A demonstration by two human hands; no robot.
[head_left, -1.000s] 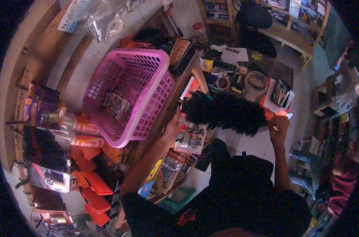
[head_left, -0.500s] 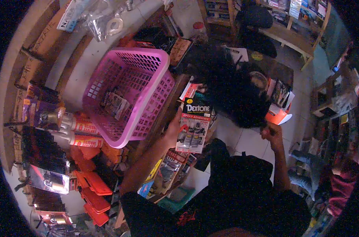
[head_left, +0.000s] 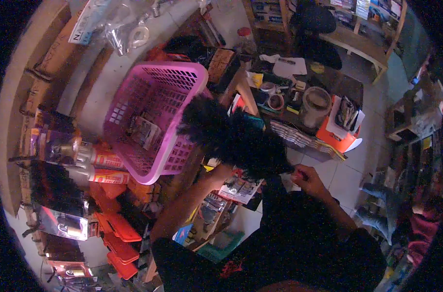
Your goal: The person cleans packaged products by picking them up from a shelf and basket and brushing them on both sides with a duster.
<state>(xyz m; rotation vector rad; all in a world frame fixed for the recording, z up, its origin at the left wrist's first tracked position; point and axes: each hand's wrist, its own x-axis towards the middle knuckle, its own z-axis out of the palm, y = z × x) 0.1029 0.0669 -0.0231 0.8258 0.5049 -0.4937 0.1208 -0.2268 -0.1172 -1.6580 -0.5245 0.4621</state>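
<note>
- Right hand (head_left: 310, 181): the fingers were clenched around the near end of the black feather duster (head_left: 236, 138); the handle was mostly concealed by them.
- Feather duster: the plumes extended leftward from the right fingers, passed above the left fingers in view, and reached the right rim of the pink basket (head_left: 156, 170). Whether plumes and rim touched could not be determined.
- Left hand (head_left: 220, 176): the fingers grasped the left edge of a printed card packet (head_left: 242, 191).
- Card packet: it was positioned immediately to the right of the left fingers, tilted, with its upper portion covered by the plumes.
- Pink basket: it stood beyond and to the left of the left fingers and contained small packets (head_left: 147, 134).
- Desk (head_left: 350, 90): it was located beyond the right fingers and carried a round tub (head_left: 316, 104) and an orange box (head_left: 334, 132).
- Sealant tubes (head_left: 107, 174): these were well to the left of the left fingers.
</note>
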